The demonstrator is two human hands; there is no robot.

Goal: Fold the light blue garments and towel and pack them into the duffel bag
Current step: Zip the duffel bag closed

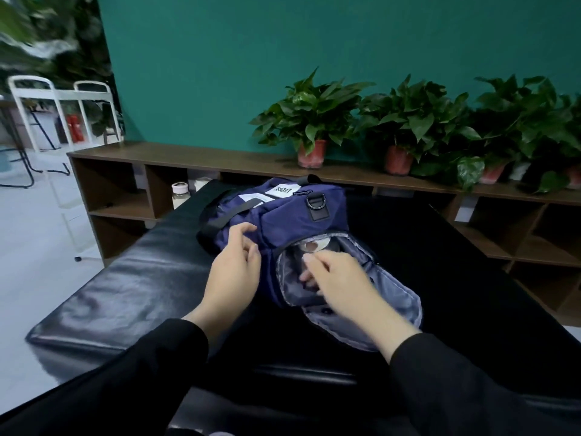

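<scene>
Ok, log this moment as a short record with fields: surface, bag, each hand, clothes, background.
surface: black padded bench
bag: navy duffel bag lying on the bench, its near end compartment open, grey lining showing
left hand: left hand resting on the bag beside the opening, fingers loosely bent, holding nothing
right hand: right hand reaching into the open compartment, fingertips inside; whether they grip anything cannot be told
clothes: no light blue garments or towel in view
background: potted plants on a brown shelf, teal wall
</scene>
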